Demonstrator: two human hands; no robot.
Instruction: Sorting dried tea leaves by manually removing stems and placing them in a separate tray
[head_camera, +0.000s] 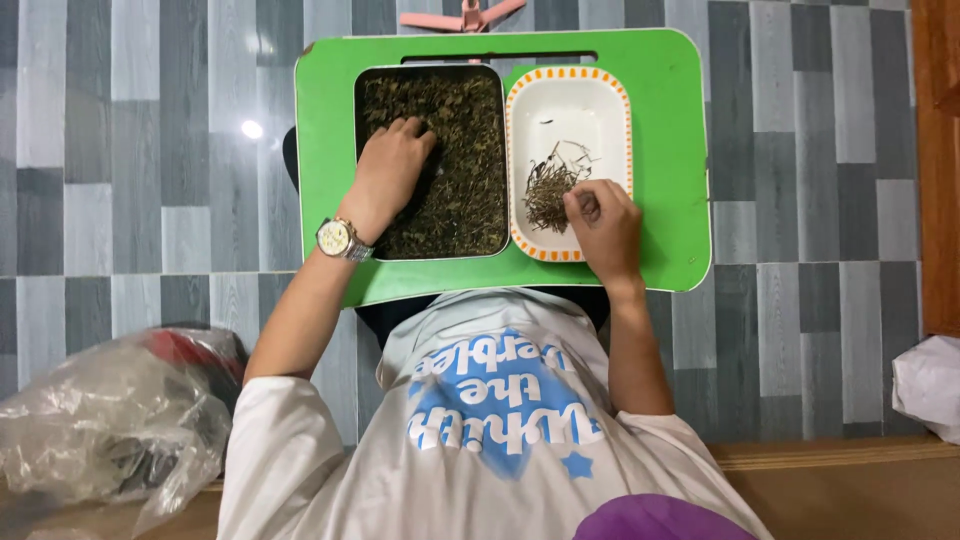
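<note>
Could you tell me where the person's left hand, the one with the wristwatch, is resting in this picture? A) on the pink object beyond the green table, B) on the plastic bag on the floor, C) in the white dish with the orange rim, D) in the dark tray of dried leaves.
D: the left hand lies with its fingers in the dark tray of dried leaves, while the right hand is at the white dish of stems.

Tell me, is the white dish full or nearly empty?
Nearly empty: the white dish shows mostly bare bottom, with one small stem pile by the right hand.

Crumpled clear plastic bag (105, 420) at lower left, contents unclear.
</note>
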